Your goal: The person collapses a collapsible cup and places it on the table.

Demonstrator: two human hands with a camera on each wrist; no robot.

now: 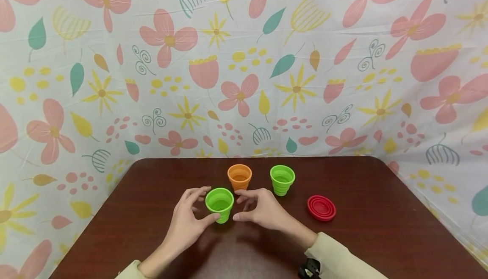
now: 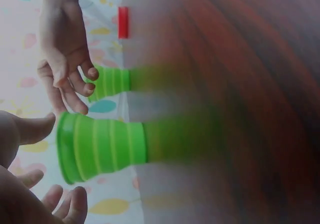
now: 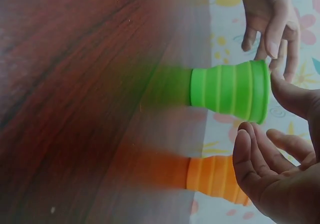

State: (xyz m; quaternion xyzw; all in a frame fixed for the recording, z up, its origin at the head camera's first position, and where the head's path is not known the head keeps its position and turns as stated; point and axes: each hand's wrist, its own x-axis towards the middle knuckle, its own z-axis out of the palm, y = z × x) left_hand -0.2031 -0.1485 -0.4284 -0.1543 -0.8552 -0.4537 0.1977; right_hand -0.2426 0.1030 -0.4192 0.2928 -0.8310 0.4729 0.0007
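An expanded green collapsible cup [image 1: 225, 214] stands upright on the table between the two hands. My left hand [image 1: 184, 221] curves loosely about its left side, thumb in front and fingers behind. In the left wrist view, the thumb and fingers of that hand spread around the rim of the green cup [image 2: 105, 149] without closing on it. My right hand [image 1: 267, 211] is at the cup's right, its bent fingers and thumb apart, holding nothing. An orange cup [image 1: 239, 175] stands just behind the right fingertips, its base partly hidden by them.
Another green cup [image 1: 282, 179] stands upright behind the right hand. To its right, a red cup [image 1: 321, 207] lies collapsed flat. All rest on a dark brown table [image 1: 160, 181], whose far edge meets a flower-patterned cloth [image 1: 244, 58].
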